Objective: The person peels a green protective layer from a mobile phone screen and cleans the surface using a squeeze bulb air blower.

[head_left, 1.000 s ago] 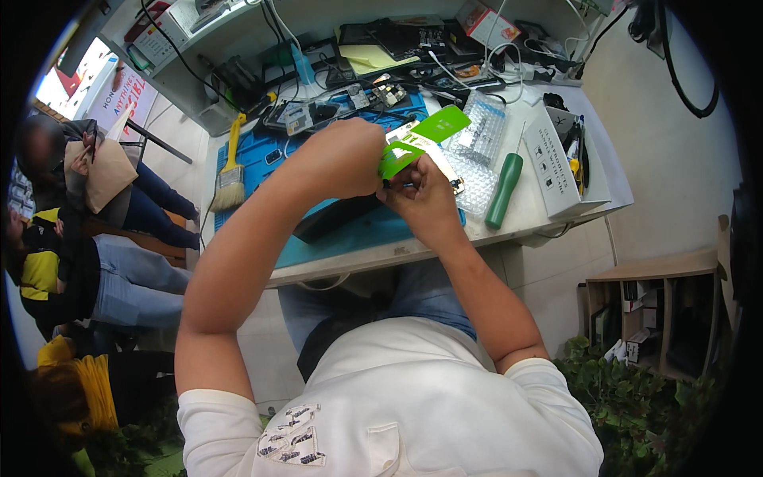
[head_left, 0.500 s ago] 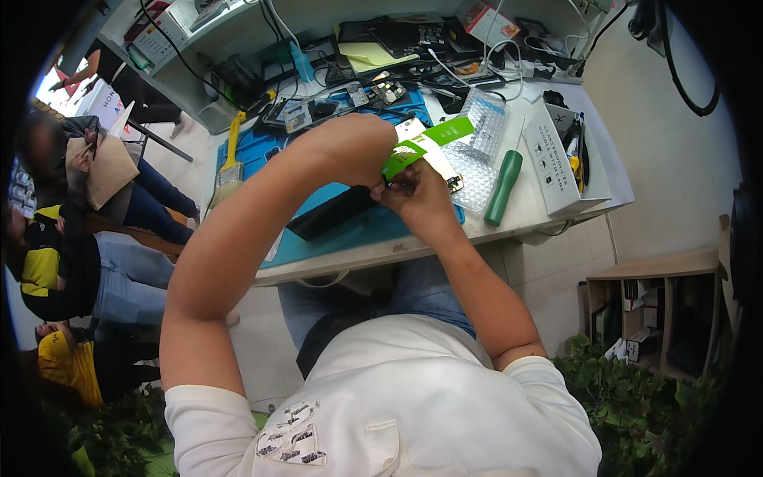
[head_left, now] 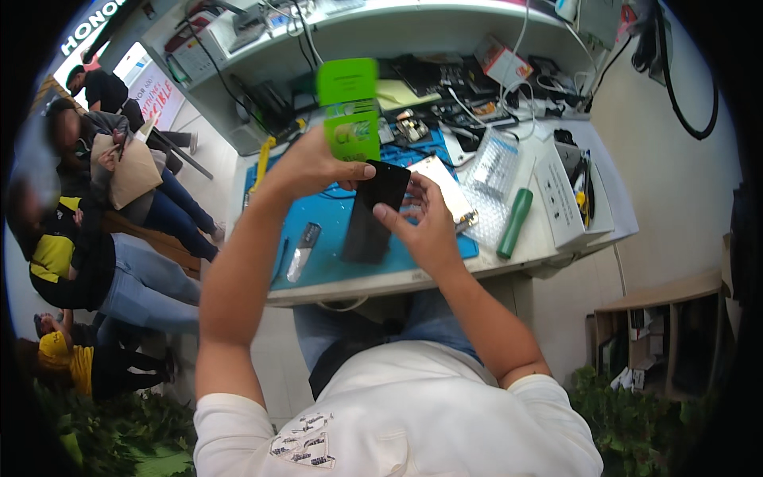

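The left hand (head_left: pixel 318 165) pinches the black screen (head_left: pixel 370 226) at its far left, above the blue mat (head_left: pixel 327 222). The right hand (head_left: pixel 425 226) touches its right edge, fingers parted; whether it grips, I cannot tell. Handling the green film (head_left: pixel 354 137) at the far end seems the step; next calls for steady edge support.

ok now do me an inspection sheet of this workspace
surface: blue mat on a white bench
things in hand: dark flat panel, tilted; green film by its upper end
clutter: green-handled screwdriver, bubble wrap, white box of tools; electronic parts toward the back
hands: left hand grips the panel's upper end; right hand has its thumb over the right side
cables: white cable at the back; thick black cable loops at right
surroundings: people left, wooden shelf unit right
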{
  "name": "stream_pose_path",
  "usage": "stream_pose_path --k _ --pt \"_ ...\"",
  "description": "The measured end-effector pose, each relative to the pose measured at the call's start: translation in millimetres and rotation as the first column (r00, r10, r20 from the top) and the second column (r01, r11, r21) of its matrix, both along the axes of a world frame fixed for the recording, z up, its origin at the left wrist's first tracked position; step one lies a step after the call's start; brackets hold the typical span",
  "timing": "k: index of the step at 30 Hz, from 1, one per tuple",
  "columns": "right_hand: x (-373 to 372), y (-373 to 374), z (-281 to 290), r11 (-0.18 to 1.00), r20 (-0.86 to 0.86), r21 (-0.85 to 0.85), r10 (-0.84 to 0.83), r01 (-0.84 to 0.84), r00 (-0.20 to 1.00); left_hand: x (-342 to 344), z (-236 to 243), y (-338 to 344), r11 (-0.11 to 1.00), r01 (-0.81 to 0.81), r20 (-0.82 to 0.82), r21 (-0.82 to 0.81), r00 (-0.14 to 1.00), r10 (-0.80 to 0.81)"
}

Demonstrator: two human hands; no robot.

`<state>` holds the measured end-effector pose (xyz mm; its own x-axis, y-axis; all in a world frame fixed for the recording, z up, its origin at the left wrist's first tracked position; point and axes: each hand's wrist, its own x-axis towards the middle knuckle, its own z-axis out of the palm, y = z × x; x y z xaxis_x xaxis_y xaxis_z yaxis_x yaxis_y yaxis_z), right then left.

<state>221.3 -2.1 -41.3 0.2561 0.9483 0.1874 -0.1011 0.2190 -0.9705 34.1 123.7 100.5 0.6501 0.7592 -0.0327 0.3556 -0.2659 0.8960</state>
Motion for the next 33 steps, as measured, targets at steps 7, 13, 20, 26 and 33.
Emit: stream_pose_path --k 7,13,20,26,33 --pt "-13.4 -4.4 14.4 0.997 0.644 0.027 -0.071 0.069 0.762 -19.3 -73.7 -44.4 0.902 -0.353 0.352 -0.249 0.835 0.423" --pt "-0.2 -9.3 7.7 0.991 0.719 0.095 -0.005 -0.091 0.695 -50.8 -97.4 -63.3 0.856 -0.391 0.311 -0.337 0.812 0.493" --pt "6.1 -11.6 15.6 0.976 0.741 0.017 0.132 -0.215 0.659 -66.0 -86.6 -66.1 0.851 -0.386 0.191 -0.355 0.862 0.47" --pt "8.0 -9.8 13.6 0.966 0.784 0.005 0.157 -0.258 0.601 -71.7 -100.2 -64.0 0.838 -0.355 0.205 -0.415 0.861 0.466" --pt "9.4 -8.9 13.2 0.957 0.798 0.008 0.168 -0.289 0.579 -73.9 -101.6 -59.3 0.837 -0.33 0.182 -0.437 0.878 0.442"
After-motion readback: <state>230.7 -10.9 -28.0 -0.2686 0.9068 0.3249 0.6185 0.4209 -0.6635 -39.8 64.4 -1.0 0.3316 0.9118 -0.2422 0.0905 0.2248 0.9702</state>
